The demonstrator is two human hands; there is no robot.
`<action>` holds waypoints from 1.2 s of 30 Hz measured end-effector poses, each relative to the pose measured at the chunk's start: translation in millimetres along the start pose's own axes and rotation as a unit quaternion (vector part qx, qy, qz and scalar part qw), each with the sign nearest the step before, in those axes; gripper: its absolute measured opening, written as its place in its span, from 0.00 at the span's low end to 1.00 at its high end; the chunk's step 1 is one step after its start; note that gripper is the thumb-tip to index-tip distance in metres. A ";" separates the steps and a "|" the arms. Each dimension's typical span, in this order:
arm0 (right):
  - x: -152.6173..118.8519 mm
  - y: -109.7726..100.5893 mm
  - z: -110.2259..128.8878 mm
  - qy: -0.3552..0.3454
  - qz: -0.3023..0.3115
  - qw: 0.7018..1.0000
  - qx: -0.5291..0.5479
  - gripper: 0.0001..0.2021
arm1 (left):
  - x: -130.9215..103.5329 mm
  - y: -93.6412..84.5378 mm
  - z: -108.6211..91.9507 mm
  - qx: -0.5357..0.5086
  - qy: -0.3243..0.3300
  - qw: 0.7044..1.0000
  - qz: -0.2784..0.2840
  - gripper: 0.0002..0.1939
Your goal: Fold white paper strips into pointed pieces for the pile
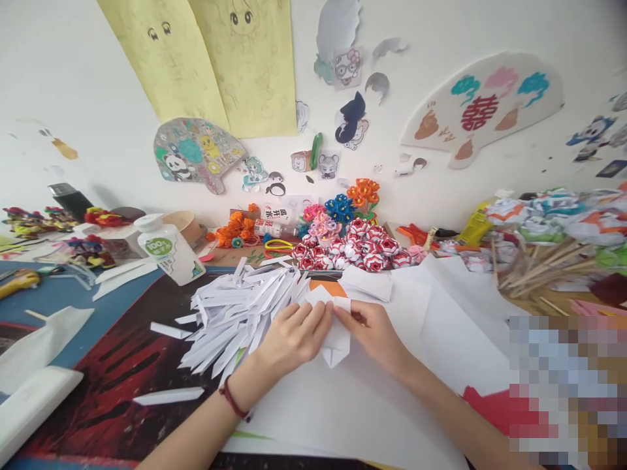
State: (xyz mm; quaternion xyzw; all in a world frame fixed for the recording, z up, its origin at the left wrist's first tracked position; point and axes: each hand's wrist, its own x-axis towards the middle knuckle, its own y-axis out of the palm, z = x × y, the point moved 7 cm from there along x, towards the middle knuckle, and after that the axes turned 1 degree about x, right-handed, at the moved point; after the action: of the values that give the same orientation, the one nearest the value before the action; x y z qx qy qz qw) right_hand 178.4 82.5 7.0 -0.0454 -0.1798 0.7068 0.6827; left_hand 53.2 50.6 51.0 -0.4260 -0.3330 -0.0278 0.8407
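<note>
Between my two hands is a small piece of folded white paper [337, 346], its pointed lower end facing me. My left hand [300, 329] closes over its left side, fingers bent and pressed on the paper near the top. From the other side my right hand [372, 329] pinches the upper right edge between thumb and fingers. The fingertips of both hands nearly meet. Beneath them lie large white paper sheets [304, 418]. A heap of narrow folded white paper strips [235, 313] lies just left of my left hand.
A white bottle [169, 251] stands at the back left. Red-and-white paper flowers [353, 248] and orange flowers [364, 196] line the wall. Wooden sticks [543, 271] lie at the right. A yellow-handled tool [19, 284] is at far left; one loose strip [169, 396] lies on the dark mat.
</note>
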 end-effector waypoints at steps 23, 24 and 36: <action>-4.4 4.4 12.0 -0.001 0.066 0.998 0.007 0.16 | -12.9 42.2 45.8 -0.626 -0.445 0.639 0.036 0.12; -5.2 4.1 14.2 -0.004 0.071 0.997 0.007 0.15 | -13.1 43.2 44.7 -0.644 -0.447 0.619 0.039 0.13; -8.0 3.5 20.5 -0.018 0.090 0.995 -0.031 0.15 | -16.6 53.1 38.4 -0.714 -0.443 0.537 0.078 0.13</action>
State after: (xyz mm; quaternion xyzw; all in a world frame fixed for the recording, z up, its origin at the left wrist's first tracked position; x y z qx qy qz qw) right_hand 169.3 70.7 23.6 -0.0698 -0.2086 0.7604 0.6111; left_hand 37.3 108.7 20.2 -0.8671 -0.4981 0.0018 0.0019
